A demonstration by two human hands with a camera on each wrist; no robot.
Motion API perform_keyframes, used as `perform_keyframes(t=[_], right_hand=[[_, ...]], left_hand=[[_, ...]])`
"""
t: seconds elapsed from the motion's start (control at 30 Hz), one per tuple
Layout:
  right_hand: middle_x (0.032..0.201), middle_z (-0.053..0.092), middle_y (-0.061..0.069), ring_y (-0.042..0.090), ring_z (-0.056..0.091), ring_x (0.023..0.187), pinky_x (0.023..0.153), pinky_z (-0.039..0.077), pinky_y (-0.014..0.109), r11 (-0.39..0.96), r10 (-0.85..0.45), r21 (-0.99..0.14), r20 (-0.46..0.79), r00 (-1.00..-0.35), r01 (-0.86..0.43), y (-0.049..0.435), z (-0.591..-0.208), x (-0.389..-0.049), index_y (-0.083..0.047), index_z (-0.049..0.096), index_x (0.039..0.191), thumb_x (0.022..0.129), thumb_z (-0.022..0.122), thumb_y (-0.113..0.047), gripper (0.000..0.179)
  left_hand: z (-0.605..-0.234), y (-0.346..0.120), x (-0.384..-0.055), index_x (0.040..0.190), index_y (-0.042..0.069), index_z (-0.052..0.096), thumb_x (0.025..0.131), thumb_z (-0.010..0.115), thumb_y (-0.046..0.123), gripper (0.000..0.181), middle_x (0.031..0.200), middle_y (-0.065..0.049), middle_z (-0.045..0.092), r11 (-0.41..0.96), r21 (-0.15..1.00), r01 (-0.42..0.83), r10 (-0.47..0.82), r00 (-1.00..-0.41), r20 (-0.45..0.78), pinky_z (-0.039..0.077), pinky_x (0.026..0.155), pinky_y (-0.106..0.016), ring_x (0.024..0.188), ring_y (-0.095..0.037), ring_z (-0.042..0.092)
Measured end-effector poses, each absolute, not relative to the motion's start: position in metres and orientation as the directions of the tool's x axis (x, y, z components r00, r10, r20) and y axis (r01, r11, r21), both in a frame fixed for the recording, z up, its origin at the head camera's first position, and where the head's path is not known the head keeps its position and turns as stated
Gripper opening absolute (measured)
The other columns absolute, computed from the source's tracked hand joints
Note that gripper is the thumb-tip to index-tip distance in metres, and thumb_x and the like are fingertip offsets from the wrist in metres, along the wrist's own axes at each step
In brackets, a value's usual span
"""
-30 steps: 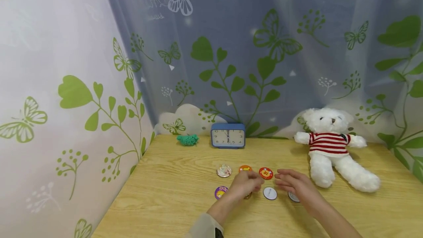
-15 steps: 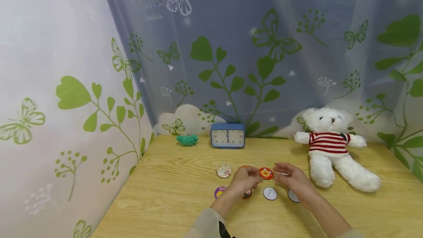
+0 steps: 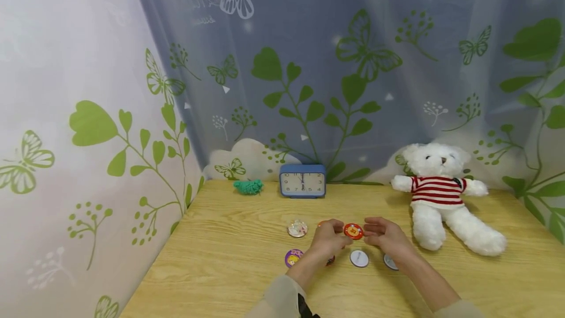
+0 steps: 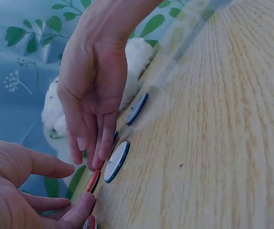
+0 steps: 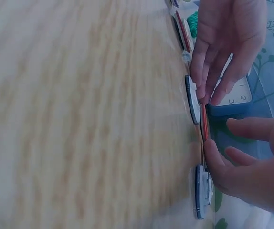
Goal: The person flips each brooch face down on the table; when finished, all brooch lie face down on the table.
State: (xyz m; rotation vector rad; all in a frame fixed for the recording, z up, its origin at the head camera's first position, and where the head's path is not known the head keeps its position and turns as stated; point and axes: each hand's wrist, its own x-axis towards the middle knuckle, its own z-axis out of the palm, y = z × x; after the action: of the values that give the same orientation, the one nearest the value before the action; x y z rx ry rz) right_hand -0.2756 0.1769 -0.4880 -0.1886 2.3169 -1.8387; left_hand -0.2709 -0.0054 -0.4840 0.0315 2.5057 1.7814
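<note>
A red round pin badge lies face up on the wooden table between my two hands. My left hand is at its left edge, fingertips right at the rim. From the other side my right hand reaches to its right edge, fingers fairly straight. In the left wrist view the red badge shows edge-on between both hands' fingertips. Nearer me, a badge with its white pin side up lies below the red one. Another white-backed badge is partly covered by my right hand.
Left of my hands lie a glittery clear badge and a purple badge. My left hand and forearm partly hide an orange badge and a dark one. Behind stand a blue clock, green bundle and white teddy bear.
Both hands have come in around the red badge, the right moving left to its edge, the left shifting up beside it. The red badge stays about where it was.
</note>
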Motion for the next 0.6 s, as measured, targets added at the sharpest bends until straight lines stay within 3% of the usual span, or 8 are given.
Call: perform_keyframes(t=[0.1,0.33,0.6], right_hand=[[0.144,0.046,0.043,0.050,0.055,0.129,0.094,0.059,0.031,0.240,-0.221,-0.971,-0.053,-0.974,-0.002,0.176,-0.488,-0.276,0.019,0.036,0.148,0.096,0.061,0.010,0.058],[0.142,0.049,0.042,0.046,0.057,0.128,0.092,0.059,0.033,0.221,-0.235,-0.975,-0.051,-0.971,-0.002,0.173,-0.487,-0.276,0.019,0.038,0.146,0.098,0.059,0.007,0.054],[0.140,0.052,0.039,0.043,0.057,0.127,0.093,0.057,0.032,0.212,-0.224,-0.977,-0.049,-0.973,0.000,0.173,-0.488,-0.275,0.019,0.043,0.143,0.100,0.059,0.005,0.048]], left_hand=[[-0.483,-0.003,-0.272,0.125,-0.010,0.065,0.081,0.080,-0.005,0.047,0.114,-0.017,0.071,0.347,0.938,-0.018,0.044,-0.998,-0.035,0.060,0.069,-0.024,0.078,-0.012,0.066],[-0.484,0.002,-0.272,0.119,-0.008,0.068,0.078,0.082,-0.005,0.043,0.104,-0.014,0.072,0.385,0.923,0.018,0.044,-0.999,0.001,0.058,0.088,-0.032,0.092,-0.017,0.066],[-0.485,0.008,-0.270,0.114,-0.008,0.070,0.079,0.078,-0.007,0.036,0.098,-0.013,0.074,0.304,0.953,0.004,0.023,-1.000,-0.003,0.058,0.077,-0.025,0.083,-0.012,0.065]])
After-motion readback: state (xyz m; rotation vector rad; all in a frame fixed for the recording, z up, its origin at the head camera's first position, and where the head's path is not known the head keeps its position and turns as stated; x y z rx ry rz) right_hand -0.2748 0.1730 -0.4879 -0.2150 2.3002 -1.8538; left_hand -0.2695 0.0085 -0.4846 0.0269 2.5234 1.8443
